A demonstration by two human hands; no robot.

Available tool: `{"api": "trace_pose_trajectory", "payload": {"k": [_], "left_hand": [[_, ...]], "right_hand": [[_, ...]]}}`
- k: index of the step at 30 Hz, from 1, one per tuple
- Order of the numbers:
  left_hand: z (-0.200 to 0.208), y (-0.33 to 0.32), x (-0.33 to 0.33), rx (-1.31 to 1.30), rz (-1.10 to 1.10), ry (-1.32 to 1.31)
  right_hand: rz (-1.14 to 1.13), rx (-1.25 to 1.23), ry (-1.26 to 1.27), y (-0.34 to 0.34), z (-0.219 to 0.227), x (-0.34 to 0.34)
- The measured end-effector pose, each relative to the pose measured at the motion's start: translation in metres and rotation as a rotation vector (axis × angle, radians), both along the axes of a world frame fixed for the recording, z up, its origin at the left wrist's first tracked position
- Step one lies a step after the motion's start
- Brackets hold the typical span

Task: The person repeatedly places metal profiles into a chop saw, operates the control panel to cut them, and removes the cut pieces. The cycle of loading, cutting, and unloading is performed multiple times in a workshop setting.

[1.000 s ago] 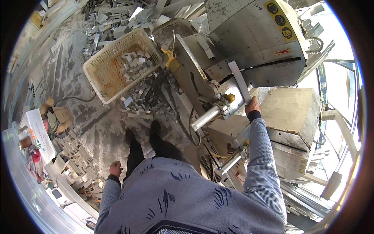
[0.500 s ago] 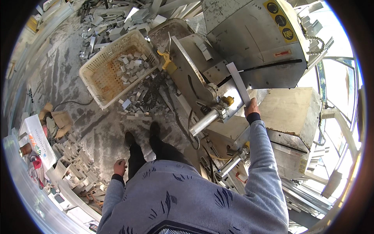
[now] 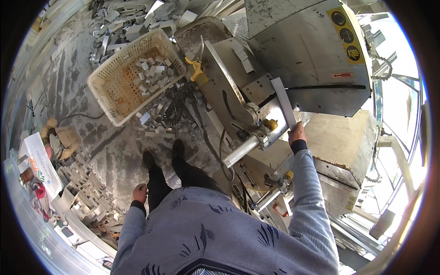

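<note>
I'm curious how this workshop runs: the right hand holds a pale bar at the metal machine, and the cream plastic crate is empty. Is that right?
Not quite: the cream plastic crate isn't empty. The head view shows small pale blocks lying in it. The right hand does hold a pale bar at the metal machine.

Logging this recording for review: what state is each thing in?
Machine: running or stopped, cannot tell
Pale bar: gripped at one end, extending over the machine
Right hand: closed on the bar
Left hand: lowered, fingers loosely curled
Plastic basket: partly filled with small pieces
</note>
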State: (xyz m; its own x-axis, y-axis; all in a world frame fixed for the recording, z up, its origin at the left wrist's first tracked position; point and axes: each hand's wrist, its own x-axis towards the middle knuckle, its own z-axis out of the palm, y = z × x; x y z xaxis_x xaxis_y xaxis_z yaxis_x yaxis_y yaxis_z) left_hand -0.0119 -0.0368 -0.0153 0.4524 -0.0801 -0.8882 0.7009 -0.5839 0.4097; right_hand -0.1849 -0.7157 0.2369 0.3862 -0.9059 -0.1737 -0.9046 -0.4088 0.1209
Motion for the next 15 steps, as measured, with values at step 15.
{"api": "trace_pose_trajectory", "payload": {"k": [15], "left_hand": [[0.007, -0.017, 0.026, -0.016, -0.177, -0.070]], "right_hand": [[0.059, -0.032, -0.071, -0.004, -0.007, -0.006]]}}
